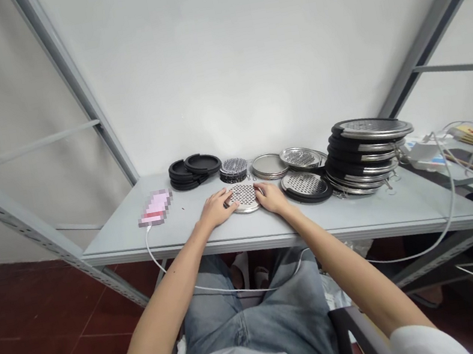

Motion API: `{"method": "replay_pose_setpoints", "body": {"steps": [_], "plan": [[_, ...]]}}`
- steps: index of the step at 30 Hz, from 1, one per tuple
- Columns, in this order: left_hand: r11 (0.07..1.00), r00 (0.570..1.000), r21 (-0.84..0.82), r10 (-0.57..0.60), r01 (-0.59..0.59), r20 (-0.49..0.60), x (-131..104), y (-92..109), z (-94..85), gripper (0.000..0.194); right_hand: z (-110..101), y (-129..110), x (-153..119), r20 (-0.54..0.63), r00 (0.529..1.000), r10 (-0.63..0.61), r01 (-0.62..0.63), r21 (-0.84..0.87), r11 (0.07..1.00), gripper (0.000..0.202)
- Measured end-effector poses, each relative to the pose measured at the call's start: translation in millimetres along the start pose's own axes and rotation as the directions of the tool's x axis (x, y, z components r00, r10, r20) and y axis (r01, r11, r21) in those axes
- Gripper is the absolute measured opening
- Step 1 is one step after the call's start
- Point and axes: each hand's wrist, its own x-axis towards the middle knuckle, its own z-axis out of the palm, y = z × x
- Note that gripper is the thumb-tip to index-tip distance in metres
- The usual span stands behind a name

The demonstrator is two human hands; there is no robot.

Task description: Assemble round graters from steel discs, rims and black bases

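In front of me a round perforated metal plate with a silver rim (244,198) lies near the front of the table. My left hand (216,208) grips its left edge, thumb over the top. On the opposite side, my right hand (271,197) grips the right edge with curled fingers. Just behind the plate is a small stack of perforated metal discs (234,168). To the right of my right hand, a similar perforated plate in a black ring (306,184) lies flat. Whatever is under the held plate is hidden.
Black round rings (202,163) are piled at back left. Silver rims (269,166) lie at the back, and a tall stack of finished-looking discs (364,157) stands right. A phone (156,206) lies left with its white cable (152,256) hanging over the front edge. Metal shelf posts (79,89) flank the table.
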Motion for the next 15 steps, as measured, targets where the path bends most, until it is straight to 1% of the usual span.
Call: {"method": "replay_pose_setpoints", "body": {"steps": [3,5,7,9,12,15], "plan": [[1.000,1.000,0.004,0.006,-0.006,0.004,-0.5,0.0,-0.2,0.061,0.6,0.8,0.5,-0.008,1.000,-0.019,0.019,0.009,1.000,0.041],[1.000,1.000,0.014,0.025,-0.025,0.013,-1.3,-0.1,-0.3,0.073,0.6,1.5,0.7,-0.016,0.999,-0.041,0.042,0.021,0.999,0.040],[0.999,0.998,0.022,0.048,-0.049,0.038,-2.1,-0.3,-0.5,0.091,0.4,2.4,0.7,-0.022,0.999,-0.048,0.048,0.040,0.998,0.038],[0.998,0.997,0.019,0.061,-0.062,0.056,-2.9,-0.4,-0.8,0.100,0.1,3.6,0.8,-0.024,0.999,-0.040,0.041,0.068,0.997,0.037],[0.998,0.997,0.002,0.063,-0.063,0.038,-4.3,0.1,-1.5,0.098,-0.5,5.0,0.9,-0.023,1.000,-0.019,0.022,0.116,0.993,0.037],[0.997,0.997,-0.017,0.075,-0.075,-0.015,-5.4,0.0,-2.1,0.092,-1.2,5.3,0.8,-0.028,1.000,0.004,0.000,0.153,0.988,0.036]]}}
